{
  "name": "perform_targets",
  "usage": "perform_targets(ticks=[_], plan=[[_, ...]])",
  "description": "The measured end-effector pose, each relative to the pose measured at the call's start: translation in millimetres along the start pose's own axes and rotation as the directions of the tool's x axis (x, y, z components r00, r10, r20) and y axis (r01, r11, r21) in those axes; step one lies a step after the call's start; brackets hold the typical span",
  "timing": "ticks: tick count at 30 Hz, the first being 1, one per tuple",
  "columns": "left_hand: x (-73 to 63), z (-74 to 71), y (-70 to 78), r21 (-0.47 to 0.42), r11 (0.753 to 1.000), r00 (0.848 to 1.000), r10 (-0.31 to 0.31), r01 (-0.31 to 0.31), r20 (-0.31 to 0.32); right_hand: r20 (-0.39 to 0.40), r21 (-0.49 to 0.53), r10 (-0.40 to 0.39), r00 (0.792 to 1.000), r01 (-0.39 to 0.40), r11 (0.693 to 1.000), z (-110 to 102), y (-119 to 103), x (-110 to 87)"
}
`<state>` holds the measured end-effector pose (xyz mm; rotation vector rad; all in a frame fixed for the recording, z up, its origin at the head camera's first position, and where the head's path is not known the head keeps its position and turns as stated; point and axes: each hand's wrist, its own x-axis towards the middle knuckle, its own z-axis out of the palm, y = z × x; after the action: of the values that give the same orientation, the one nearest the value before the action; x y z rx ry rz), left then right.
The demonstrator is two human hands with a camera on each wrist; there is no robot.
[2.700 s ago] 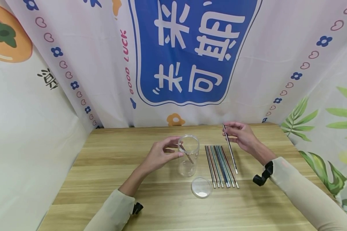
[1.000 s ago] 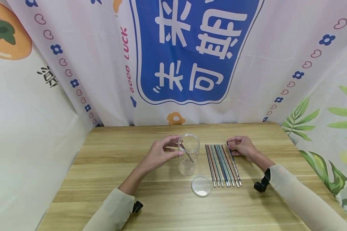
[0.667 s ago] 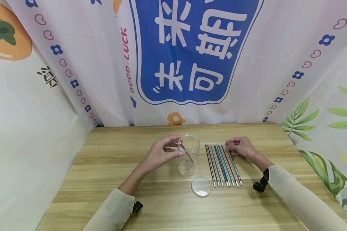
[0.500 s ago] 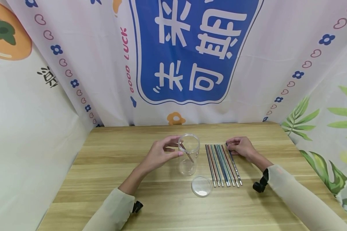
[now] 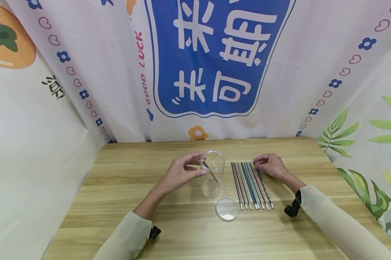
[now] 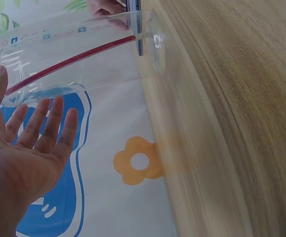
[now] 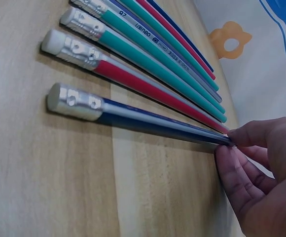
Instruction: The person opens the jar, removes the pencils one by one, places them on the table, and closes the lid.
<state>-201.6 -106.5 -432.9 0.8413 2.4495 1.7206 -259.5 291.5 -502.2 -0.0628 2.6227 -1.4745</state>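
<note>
My left hand point(image 5: 182, 172) holds the clear cylindrical jar point(image 5: 211, 189) near its rim, thumb on the near side and fingers on the far side. The jar stands upright without its lid. Inside leans one red pencil point(image 6: 74, 61). At the right, my right hand point(image 5: 271, 167) pinches the far end of a dark blue pencil point(image 7: 153, 122) between thumb and fingers. That pencil lies at the right end of a row of pencils point(image 5: 247, 186) in blue, red and green, their white erasers toward me. Its eraser end sits slightly apart from the red pencil point(image 7: 138, 79) beside it.
A round clear lid point(image 5: 227, 209) lies on the wooden table point(image 5: 182, 231) in front of the jar, left of the eraser ends. A printed cloth point(image 5: 127, 108) hangs behind the table's back edge, with more cloth at both sides.
My right hand has lowered the dark blue pencil from above the table to the right end of the row, then shifted it slightly. The left hand and jar have stayed put.
</note>
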Motion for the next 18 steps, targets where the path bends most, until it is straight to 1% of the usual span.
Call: perform_targets(ticks=[6, 13, 18], plan=[[0.3, -0.1, -0.4, 0.001, 1.000, 1.000, -0.003, 0.003, 0.007, 0.000, -0.033, -0.004, 1.000, 0.004, 0.999, 1.3, -0.6, -0.2], [0.1, -0.6, 0.4, 0.002, 1.000, 1.000, -0.006, 0.006, 0.004, -0.011, -0.098, -0.037, 0.999, 0.036, 0.995, 3.0, -2.6, -0.2], [0.0, -1.2, 0.6, 0.005, 1.000, 1.000, -0.004, 0.004, 0.002, -0.021, -0.139, -0.048, 0.999, 0.045, 0.989, 4.7, -2.6, 0.3]])
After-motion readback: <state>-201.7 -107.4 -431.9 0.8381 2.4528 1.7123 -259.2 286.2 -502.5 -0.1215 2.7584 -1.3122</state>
